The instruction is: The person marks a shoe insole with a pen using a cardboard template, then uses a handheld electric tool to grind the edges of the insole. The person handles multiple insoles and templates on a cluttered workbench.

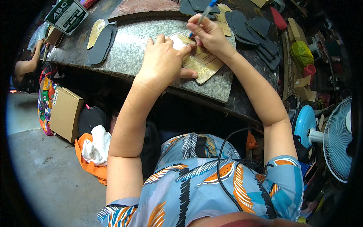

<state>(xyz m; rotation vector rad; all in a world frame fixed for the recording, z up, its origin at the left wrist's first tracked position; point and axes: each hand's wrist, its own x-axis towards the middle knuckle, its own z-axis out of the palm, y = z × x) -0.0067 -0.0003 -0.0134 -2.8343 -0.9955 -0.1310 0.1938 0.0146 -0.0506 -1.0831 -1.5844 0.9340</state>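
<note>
While your left hand (164,57) lies spread over the gold sole-shaped piece (204,68), with the thumb on its near part, your right hand (212,37) grips a pen (206,11), its blue tip at the far part of the piece. Whether the tip touches, one cannot tell. This piece rests on the grey speckled slab (126,44) upon your bench (72,50); dark soles (242,29) lie to the right.

top (223,178): blue, feather-printed orange, white, black | sleeves (285,170): short | cable (218,166): black
</note>
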